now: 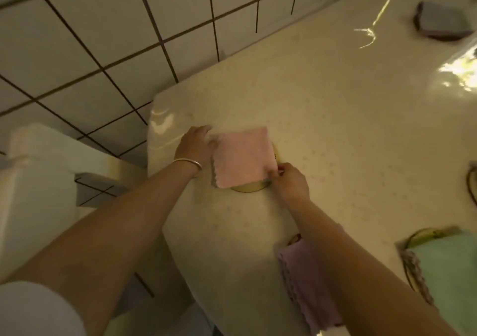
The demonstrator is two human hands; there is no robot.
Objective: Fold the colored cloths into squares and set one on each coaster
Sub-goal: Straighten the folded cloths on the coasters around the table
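Two hands work at a folded pink cloth (242, 156) lying as a square over a round yellow coaster (249, 188), whose rim shows at the cloth's near and right edges. Left hand (195, 146), a silver bangle (188, 164) on its wrist, rests at the cloth's left edge with fingers laid against it; whether it grips the fabric cannot be told. Right hand (290, 181) pinches the cloth's near right corner between thumb and fingertips. Cloth and coaster sit near the left end of a pale speckled tabletop (335, 108), beside a white tiled wall (90, 39). Nearer the camera, a folded lilac cloth (304, 281) lies partly under the right forearm, a coaster edge just visible at its far side. At right, a folded green cloth (449, 266) covers another coaster (423, 233). At the far right, a folded grey-purple cloth (438, 22) rests on a dark coaster, blurred. One more coaster rim (471, 181) shows at the right frame edge.
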